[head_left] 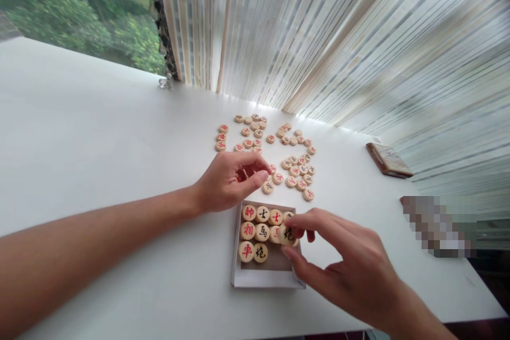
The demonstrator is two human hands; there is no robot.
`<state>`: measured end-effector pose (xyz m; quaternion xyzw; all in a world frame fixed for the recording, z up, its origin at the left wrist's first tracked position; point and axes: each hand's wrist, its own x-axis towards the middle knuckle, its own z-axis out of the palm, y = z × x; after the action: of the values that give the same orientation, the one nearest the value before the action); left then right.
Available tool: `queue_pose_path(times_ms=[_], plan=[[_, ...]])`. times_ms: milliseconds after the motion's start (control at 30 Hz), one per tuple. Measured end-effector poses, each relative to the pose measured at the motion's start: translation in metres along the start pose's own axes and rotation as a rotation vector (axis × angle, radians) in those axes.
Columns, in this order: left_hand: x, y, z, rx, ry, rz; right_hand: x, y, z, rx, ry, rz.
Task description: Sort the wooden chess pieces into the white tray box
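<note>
A small white box (266, 278) lies on the white table (99, 133), with several round wooden chess pieces (255, 231) laid flat in rows inside it. My right hand (342, 265) pinches one black-lettered piece (288, 234) at the box's right side, over the rows. My left hand (231, 179) hovers just behind the box with its fingers curled and pinched; what they hold, if anything, is hidden. Several loose pieces (297, 167) with red or black characters lie scattered beyond both hands.
A small brown booklet or box (388, 160) lies at the table's right. A blurred object (438, 226) sits near the right edge. Striped blinds (338, 37) hang behind the table, and a window (79, 10) shows greenery at the left.
</note>
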<state>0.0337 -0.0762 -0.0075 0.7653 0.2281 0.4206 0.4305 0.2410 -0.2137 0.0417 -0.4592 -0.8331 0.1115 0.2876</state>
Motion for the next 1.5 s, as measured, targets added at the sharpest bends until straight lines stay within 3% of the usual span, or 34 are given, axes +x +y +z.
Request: queue_pose_path(times_ms=[200, 600, 1500], plan=[[-0.001, 0.0, 0.0, 0.004, -0.001, 0.01, -0.011, -0.009, 0.013, 0.067, -0.066, -0.022], [-0.001, 0.001, 0.001, 0.006, 0.002, 0.015, -0.014, -0.003, 0.031, 0.03, -0.108, -0.021], [0.0, 0.002, 0.002, 0.0, -0.004, 0.013, -0.013, -0.002, 0.034, 0.016, -0.089, -0.048]])
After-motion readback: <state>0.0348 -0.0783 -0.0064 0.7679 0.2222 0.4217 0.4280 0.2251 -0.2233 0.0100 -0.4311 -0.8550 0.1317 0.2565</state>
